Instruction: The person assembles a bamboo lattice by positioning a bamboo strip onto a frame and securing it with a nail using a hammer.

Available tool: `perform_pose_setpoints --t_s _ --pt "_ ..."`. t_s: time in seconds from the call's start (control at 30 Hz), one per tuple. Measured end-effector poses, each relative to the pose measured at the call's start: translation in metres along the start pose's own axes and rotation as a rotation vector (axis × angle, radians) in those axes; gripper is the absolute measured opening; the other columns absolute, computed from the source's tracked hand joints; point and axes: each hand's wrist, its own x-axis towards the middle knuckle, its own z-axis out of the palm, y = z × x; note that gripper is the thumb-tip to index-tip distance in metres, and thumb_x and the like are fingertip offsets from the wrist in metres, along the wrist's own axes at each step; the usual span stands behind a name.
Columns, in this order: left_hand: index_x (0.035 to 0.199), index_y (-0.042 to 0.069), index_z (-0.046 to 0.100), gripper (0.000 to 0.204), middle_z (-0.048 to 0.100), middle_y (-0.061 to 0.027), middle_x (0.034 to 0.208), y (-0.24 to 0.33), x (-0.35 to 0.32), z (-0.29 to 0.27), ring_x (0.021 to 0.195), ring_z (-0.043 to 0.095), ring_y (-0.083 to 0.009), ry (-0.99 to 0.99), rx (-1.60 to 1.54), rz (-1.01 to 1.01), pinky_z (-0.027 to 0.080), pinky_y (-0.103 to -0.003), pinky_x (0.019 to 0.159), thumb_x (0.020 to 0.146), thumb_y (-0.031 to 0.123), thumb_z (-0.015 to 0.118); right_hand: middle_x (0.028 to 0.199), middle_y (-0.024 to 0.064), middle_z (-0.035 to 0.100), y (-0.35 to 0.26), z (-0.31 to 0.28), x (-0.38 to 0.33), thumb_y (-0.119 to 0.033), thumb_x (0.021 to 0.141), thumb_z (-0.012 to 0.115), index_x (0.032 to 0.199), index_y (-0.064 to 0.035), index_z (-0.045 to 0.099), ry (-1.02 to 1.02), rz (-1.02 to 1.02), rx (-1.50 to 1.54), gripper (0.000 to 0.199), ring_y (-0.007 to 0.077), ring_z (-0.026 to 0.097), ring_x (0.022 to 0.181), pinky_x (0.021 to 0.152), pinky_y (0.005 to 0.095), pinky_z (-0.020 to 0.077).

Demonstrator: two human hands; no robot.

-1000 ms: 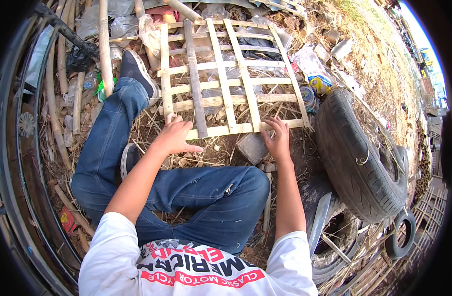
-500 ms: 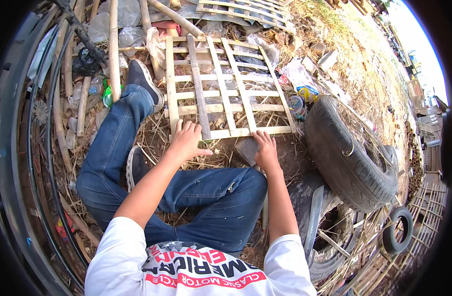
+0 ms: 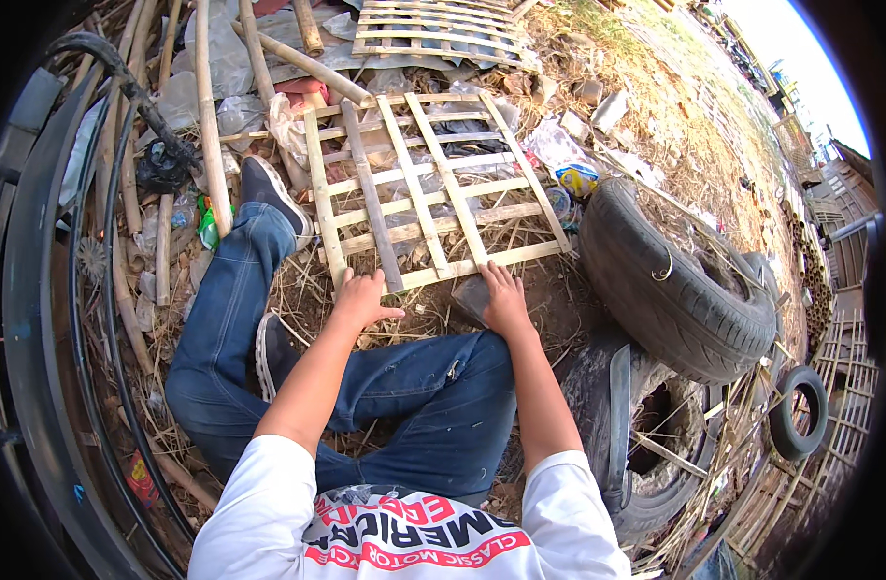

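Observation:
A lattice panel of pale bamboo slats (image 3: 427, 223), one slat greyer than the others, lies on the littered ground in front of me. At its near left corner is my left hand (image 3: 363, 301), fingertips on the end of the slats and thumb stretched out to the right. My right hand (image 3: 505, 299) rests its outstretched fingers against the near edge, by the end of another slat. Neither hand is wrapped round the wood. A grey block (image 3: 472, 299) sits on the soil beside my right hand, partly hidden. My folded legs in jeans (image 3: 414, 387) are just behind both hands.
Worn tyres (image 3: 689, 290) lean and lie at the right. A second bamboo lattice (image 3: 443, 31) lies at the far side. Bamboo poles (image 3: 212, 126) and a black metal frame (image 3: 52, 338) run along the left. Plastic litter and dry straw cover much of the ground.
The view has tilted slightly, so the panel appears turned a little and lower at its left. Both hands keep nearly the same places at its near edge.

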Motion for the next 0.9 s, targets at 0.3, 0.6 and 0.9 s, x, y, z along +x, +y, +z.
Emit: perform_pose_setpoints --t_s 0.3,0.6,0.9 --pt "0.119 -0.005 0.049 0.089 0.069 -0.0228 0.098 0.004 0.001 -0.007 0.100 0.064 -0.0360 -0.015 0.046 0.043 0.030 -0.047 0.105 0.070 0.065 0.073 0.130 0.0224 0.055 0.001 -0.042 -0.093 0.002 0.071 0.057 0.129 -0.0006 0.051 0.680 0.335 0.566 0.058 0.0365 0.051 0.124 0.107 0.0422 0.0386" --pt "0.113 -0.003 0.050 0.083 0.068 -0.0242 0.101 0.013 0.002 -0.015 0.102 0.063 -0.0359 -0.018 0.111 0.118 0.031 -0.048 0.103 0.071 0.064 0.073 0.101 0.0147 0.062 -0.012 0.013 -0.280 0.004 0.077 0.058 0.114 0.0017 0.058 0.570 0.757 0.672 0.037 0.0230 0.061 0.093 0.080 0.0354 0.0504" --pt "0.116 -0.005 0.048 0.084 0.058 -0.0271 0.118 0.014 0.009 -0.026 0.114 0.054 -0.0420 -0.019 0.201 0.123 0.031 -0.052 0.105 0.074 0.064 0.070 0.088 0.0151 0.064 -0.037 0.034 -0.402 0.000 0.080 0.064 0.107 -0.0001 0.063 0.406 0.889 0.503 0.027 0.0290 0.064 0.072 0.067 0.0359 0.0509"
